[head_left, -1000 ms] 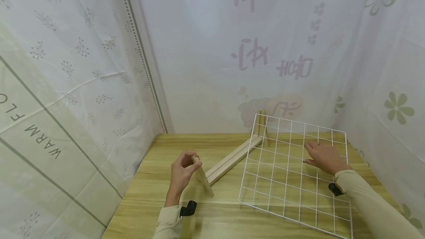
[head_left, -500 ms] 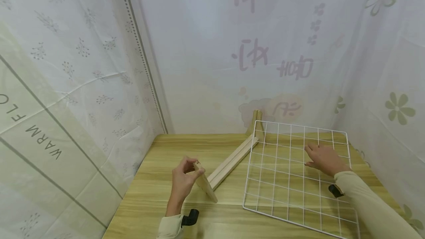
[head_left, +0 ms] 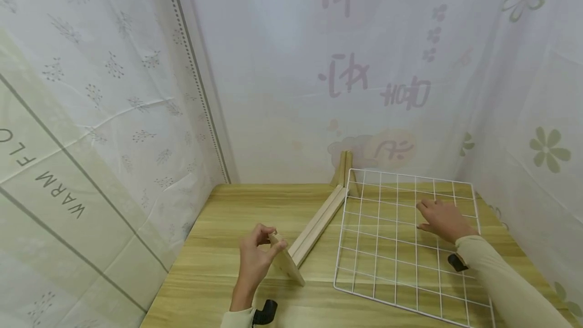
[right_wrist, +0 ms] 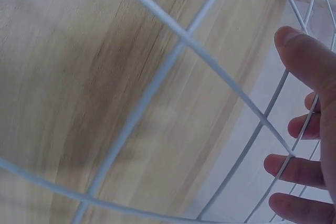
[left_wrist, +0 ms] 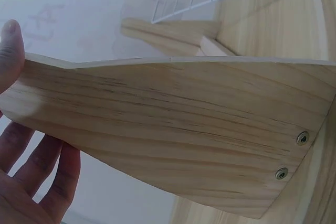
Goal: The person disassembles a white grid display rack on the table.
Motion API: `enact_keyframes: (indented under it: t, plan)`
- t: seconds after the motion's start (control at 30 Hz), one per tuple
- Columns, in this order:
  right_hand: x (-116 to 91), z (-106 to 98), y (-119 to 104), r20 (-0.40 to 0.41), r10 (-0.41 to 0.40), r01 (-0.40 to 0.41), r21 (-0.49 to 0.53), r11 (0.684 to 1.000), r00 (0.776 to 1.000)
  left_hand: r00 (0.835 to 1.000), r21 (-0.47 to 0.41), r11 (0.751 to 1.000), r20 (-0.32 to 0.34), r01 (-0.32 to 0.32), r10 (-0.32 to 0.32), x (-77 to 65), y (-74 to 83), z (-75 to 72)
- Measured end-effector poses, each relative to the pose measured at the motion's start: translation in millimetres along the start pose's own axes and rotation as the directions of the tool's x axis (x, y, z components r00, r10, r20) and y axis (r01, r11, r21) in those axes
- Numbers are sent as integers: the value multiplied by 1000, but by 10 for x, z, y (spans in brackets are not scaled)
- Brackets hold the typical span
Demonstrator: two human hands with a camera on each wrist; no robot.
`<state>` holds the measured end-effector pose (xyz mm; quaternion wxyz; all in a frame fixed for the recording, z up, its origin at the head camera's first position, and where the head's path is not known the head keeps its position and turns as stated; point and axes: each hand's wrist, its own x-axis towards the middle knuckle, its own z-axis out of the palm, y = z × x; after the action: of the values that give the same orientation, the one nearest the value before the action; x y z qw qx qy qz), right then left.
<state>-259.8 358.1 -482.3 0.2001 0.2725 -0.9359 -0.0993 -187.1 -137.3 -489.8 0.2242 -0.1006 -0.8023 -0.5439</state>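
My left hand (head_left: 256, 262) pinches the narrow top of a wooden side panel (head_left: 288, 262), thumb on one edge and fingers on the other. Up close in the left wrist view, the panel (left_wrist: 173, 114) has curved edges and two metal screws near its wide end. Two wooden rails (head_left: 318, 224) run from it to a second upright panel (head_left: 344, 171) at the back, forming one stand. With my right hand (head_left: 444, 219) I hold a white wire grid panel (head_left: 382, 239) near its upper right. The right wrist view has fingers (right_wrist: 296, 170) behind the wires and the thumb in front.
The wooden table (head_left: 214, 247) carries the stand, with the grid panel tilted over its right half. The grid's upper left corner overlaps the far end of the stand. Printed curtains (head_left: 273, 90) hang behind and along both sides.
My left hand has drawn its end of the stand nearer and slightly right, while the far end has swung left. The grid's left side has dropped lower; my right hand has barely moved.
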Motion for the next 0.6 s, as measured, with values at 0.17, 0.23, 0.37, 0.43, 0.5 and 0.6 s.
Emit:
enact_keyframes:
  t: [0.17, 0.23, 0.37, 0.43, 0.5, 0.6]
  plan:
    - [12, 92, -16, 5, 2, -2, -2, 1000, 1000, 1000, 0, 1000, -8, -29, 29, -86, 31, 45]
    - [15, 130, -18, 11, 4, -4, 5, 1000, 1000, 999, 7, 999, -14, -44, 44, -111, 48, 66]
    - [16, 209, -23, 22, 15, -16, 24, 1000, 1000, 995, 46, 994, -21, -99, 100, -154, 79, 113]
    - [16, 247, -29, 32, 21, -21, 29, 999, 999, 991, 68, 989, -24, -134, 135, -174, 93, 137]
    - [19, 274, -41, 43, 27, -29, 41, 999, 999, 986, 85, 983, -25, -165, 168, -191, 106, 162]
    - [24, 303, -66, 59, 35, -38, 55, 998, 998, 978, 102, 975, -32, -200, 204, -214, 119, 198]
